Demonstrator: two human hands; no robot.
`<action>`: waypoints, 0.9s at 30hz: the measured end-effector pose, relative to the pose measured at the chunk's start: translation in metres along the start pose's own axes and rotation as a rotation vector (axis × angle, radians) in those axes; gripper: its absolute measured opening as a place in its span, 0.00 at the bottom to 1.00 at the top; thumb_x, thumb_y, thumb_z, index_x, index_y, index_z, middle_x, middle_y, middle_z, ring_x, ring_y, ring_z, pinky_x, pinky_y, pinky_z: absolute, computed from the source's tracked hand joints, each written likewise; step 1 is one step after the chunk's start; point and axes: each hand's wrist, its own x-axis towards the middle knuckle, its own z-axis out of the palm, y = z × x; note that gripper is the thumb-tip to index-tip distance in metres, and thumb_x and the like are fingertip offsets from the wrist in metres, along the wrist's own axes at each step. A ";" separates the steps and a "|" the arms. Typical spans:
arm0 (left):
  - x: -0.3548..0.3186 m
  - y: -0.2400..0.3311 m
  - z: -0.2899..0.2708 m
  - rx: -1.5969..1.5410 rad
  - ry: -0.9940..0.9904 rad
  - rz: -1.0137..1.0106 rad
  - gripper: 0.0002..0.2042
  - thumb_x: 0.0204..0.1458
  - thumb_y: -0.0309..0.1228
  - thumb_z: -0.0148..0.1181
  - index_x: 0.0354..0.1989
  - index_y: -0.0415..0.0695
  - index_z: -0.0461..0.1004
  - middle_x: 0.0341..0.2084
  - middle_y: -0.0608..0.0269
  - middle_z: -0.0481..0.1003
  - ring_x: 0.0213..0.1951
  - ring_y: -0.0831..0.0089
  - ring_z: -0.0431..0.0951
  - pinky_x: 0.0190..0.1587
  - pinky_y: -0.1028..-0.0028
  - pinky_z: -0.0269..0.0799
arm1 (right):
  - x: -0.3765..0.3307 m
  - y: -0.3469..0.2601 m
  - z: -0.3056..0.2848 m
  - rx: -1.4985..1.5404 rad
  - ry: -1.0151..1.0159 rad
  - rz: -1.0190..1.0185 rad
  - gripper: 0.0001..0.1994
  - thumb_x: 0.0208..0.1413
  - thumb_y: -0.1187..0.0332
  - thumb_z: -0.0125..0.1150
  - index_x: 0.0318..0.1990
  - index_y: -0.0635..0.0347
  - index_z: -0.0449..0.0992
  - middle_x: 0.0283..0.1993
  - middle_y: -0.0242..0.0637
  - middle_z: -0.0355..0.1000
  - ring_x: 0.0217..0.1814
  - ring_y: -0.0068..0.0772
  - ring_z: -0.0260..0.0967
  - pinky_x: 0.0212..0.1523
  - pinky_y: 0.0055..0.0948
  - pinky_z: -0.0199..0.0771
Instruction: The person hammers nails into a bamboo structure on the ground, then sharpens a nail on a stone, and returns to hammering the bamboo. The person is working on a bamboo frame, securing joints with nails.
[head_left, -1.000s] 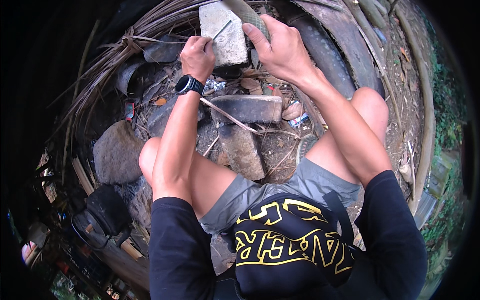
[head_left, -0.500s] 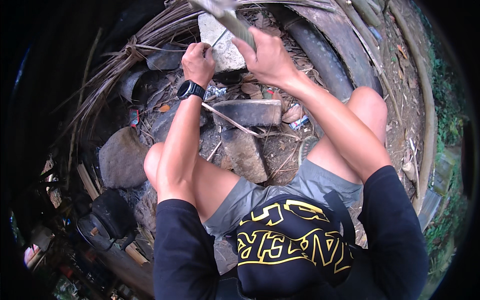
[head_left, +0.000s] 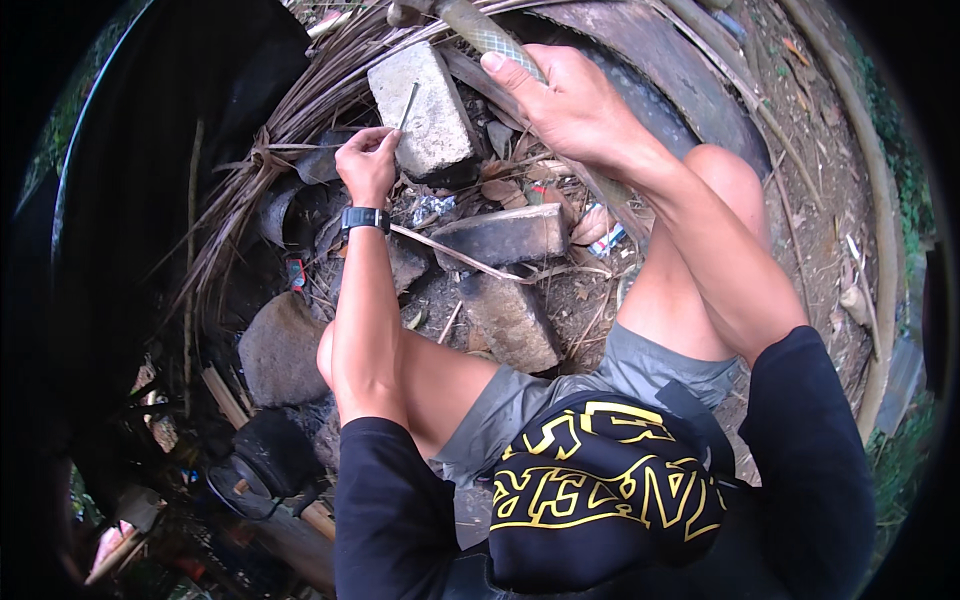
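Note:
My left hand [head_left: 367, 165] is closed in a pinch on the lower end of a thin nail [head_left: 411, 100]. The nail lies slanted over the top of a pale rectangular stone block [head_left: 438, 125], its other end pointing away from me. Up and to the right, my right hand [head_left: 585, 105] is wrapped round the patterned handle of a hammer [head_left: 488, 36]. The hammer's head is at the upper edge of the picture, partly cut off, beyond the block and apart from the nail.
Nearer me lie two more blocks [head_left: 505, 236] [head_left: 510, 322] and a rounded rock [head_left: 285, 350]. Dry palm fronds [head_left: 265, 150] curve round the far left. A dark pot [head_left: 275, 455] stands at lower left. Leaves and litter cover the ground between my bent knees.
The hammer, blurred over the block before, is now sharp and farther from the nail. My left hand has shifted toward the block's near left side, showing more of the nail. The whole view has tilted slightly.

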 end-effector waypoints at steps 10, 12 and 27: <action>0.012 -0.005 -0.005 -0.217 -0.152 -0.247 0.07 0.51 0.26 0.66 0.36 0.36 0.79 0.23 0.67 0.76 0.22 0.81 0.73 0.28 0.80 0.71 | -0.001 0.016 -0.017 0.082 0.040 0.097 0.25 0.61 0.49 0.51 0.33 0.66 0.78 0.22 0.50 0.73 0.28 0.43 0.75 0.34 0.40 0.72; 0.010 0.000 -0.003 -0.104 -0.119 -0.152 0.06 0.50 0.26 0.66 0.34 0.37 0.80 0.22 0.66 0.77 0.22 0.81 0.73 0.28 0.80 0.71 | -0.001 0.018 -0.021 0.015 0.011 0.084 0.24 0.61 0.49 0.51 0.33 0.66 0.78 0.22 0.49 0.73 0.27 0.44 0.75 0.33 0.40 0.72; -0.009 0.009 0.014 0.487 0.155 0.586 0.03 0.48 0.23 0.60 0.31 0.40 0.78 0.29 0.52 0.77 0.33 0.53 0.77 0.38 0.62 0.73 | 0.017 0.041 0.043 -0.228 -0.146 0.005 0.24 0.61 0.51 0.53 0.37 0.71 0.74 0.30 0.58 0.73 0.39 0.58 0.74 0.40 0.47 0.71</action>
